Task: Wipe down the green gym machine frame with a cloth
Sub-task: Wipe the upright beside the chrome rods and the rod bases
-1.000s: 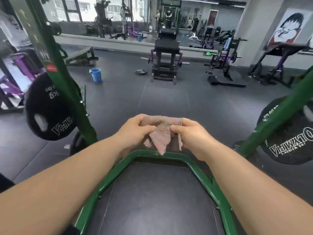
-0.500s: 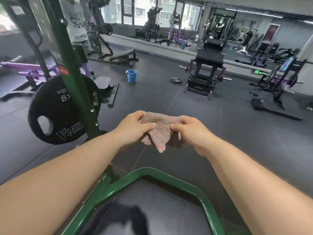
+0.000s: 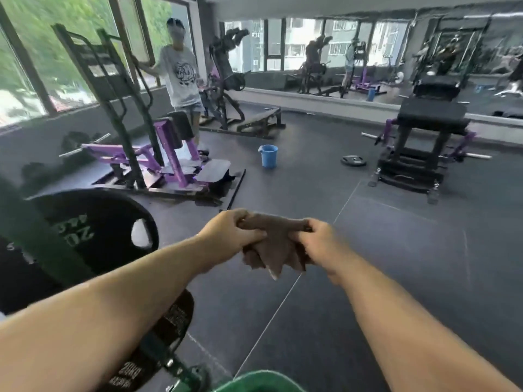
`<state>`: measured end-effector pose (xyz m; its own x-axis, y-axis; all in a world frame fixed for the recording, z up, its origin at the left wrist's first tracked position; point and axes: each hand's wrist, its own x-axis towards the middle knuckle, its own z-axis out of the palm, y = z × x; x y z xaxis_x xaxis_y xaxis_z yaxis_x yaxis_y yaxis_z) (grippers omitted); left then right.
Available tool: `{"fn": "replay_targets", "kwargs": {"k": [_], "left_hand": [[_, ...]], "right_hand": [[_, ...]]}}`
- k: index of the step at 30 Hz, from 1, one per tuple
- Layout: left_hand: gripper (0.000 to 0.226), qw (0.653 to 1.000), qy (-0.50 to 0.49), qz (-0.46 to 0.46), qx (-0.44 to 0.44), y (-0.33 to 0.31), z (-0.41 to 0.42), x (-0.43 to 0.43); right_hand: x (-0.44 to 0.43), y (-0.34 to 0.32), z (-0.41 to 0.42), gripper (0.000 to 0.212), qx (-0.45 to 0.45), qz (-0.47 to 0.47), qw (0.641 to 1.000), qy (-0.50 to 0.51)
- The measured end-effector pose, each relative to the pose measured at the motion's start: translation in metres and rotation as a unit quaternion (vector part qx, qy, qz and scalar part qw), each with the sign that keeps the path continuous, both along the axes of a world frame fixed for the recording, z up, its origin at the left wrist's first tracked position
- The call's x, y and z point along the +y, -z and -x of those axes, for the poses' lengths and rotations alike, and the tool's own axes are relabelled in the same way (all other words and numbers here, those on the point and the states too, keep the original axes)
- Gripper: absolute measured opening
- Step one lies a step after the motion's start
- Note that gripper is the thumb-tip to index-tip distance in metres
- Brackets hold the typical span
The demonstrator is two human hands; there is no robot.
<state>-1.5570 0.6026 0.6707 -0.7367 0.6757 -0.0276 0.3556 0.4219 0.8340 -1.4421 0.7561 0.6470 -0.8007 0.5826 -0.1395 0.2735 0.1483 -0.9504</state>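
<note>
The person is holding a brownish cloth [image 3: 273,244] out in front of the body with both arms extended, well above the dark rubber floor [image 3: 396,250]. The left hand [image 3: 230,232] is gripping the cloth's upper left edge, its fingers [image 3: 246,219] curled over the top and the thumb pressing from below, while the right hand [image 3: 319,241] is pinching the upper right edge in the same way. Between the two hands the cloth is stretching taut along the top and hanging down in loose folds to a point. The green machine frame [image 3: 42,244] is showing only at the left as a blurred upright and at the bottom edge as a curved green bar, and the cloth is hanging well apart from both. A black weight plate [image 3: 93,227] is sitting beside the upright, and a second plate [image 3: 169,326] is showing below the left forearm. Farther off, a blue bucket [image 3: 268,156] is standing on the floor near a purple machine [image 3: 158,154], and another person in a white shirt [image 3: 181,77] is standing by the windows.
</note>
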Motion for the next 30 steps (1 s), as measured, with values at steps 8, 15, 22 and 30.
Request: {"fn": "replay_targets", "kwargs": {"k": [8,15,22,30], "left_hand": [[0.019,0.986,-0.142,-0.048,-0.076,0.077,0.146,0.158],[0.012,0.962,-0.245,-0.025,-0.118,0.083,0.256,0.266],[0.025,0.904,-0.395,-0.118,-0.11,0.075,0.381,0.309],[0.015,0.824,-0.491,-0.271,-0.075,0.094,0.507,0.332]], "right_hand": [[0.181,0.053,0.177,0.018,0.026,-0.028,0.991,-0.13],[0.297,0.049,0.32,0.015,-0.017,-0.011,0.972,-0.232],[0.333,0.04,0.488,0.015,-0.039,0.036,0.953,-0.298],[0.347,0.043,0.634,0.021,0.033,0.045,0.929,-0.365]]}}
